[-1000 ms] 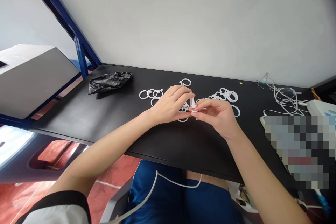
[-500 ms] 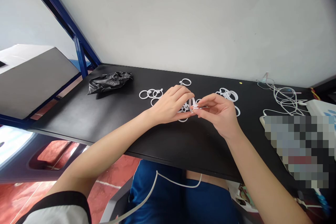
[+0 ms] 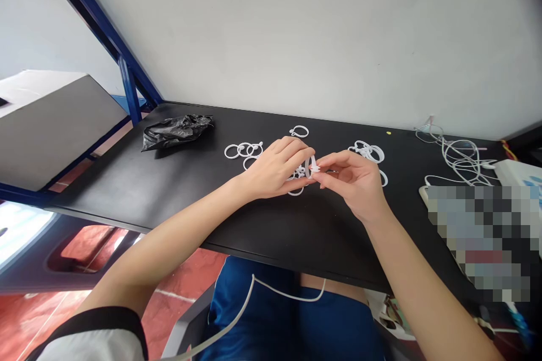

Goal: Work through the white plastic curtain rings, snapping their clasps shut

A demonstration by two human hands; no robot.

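Note:
Between my two hands is a white plastic ring (image 3: 308, 167) with a small fitting on its right side. My left hand (image 3: 279, 169) pinches the ring from the left, thumb below and fingers above. On the other side, the thumb and index finger of my right hand (image 3: 354, 179) close on the small fitting (image 3: 315, 168); its exact shape is partly covered by the fingertips. Under and behind my left hand lie more white rings (image 3: 296, 192), partly hidden. A group of similar rings (image 3: 244, 150) rests to the left, and a single ring (image 3: 301, 131) lies farther back.
A pile of rings (image 3: 372, 152) lies behind my right hand. A crumpled black plastic bag (image 3: 178, 131) sits at the table's back left. White cables (image 3: 459, 161), a white box (image 3: 519, 177) and a blurred-out flat object (image 3: 474, 237) occupy the right of the black table (image 3: 178, 197).
Both hands stay almost in place. The ring and its fitting have turned slightly between the fingers, and the fitting now stands more upright.

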